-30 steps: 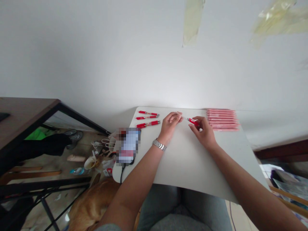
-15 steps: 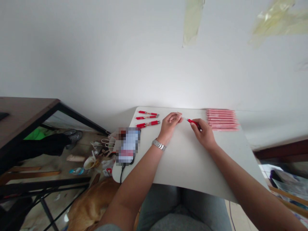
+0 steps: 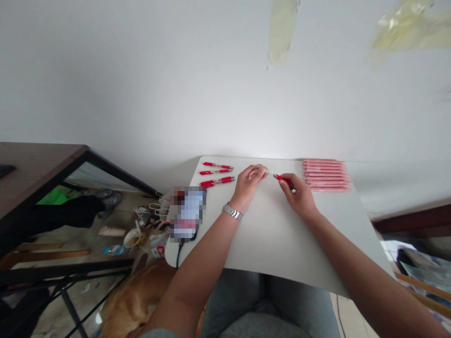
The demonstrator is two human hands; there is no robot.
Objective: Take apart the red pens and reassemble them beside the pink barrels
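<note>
My right hand [image 3: 297,191] is closed around a red pen [image 3: 283,180], whose tip end points left. A thin, clear plastic sleeve [image 3: 270,174] spans the gap between that pen and my left hand [image 3: 249,180]. The fingers of my left hand pinch the sleeve's far end; part of it is hidden by them. To the left, several red pens [image 3: 215,172] with clear middles and silvery ends lie in loose rows. On the right side lies a neat stack of several pinkish, wrapped pens [image 3: 326,175].
A white table [image 3: 275,234] stands against the wall. Its left edge carries a phone [image 3: 188,216] with a black cable [image 3: 178,255]. Below left, a brown dog [image 3: 136,298] lies on the floor among clutter. A dark desk [image 3: 38,164] stands further left.
The red pen has turned slightly within my right hand, and a little more of the clear sleeve shows. Both hands stay in nearly the same place.
</note>
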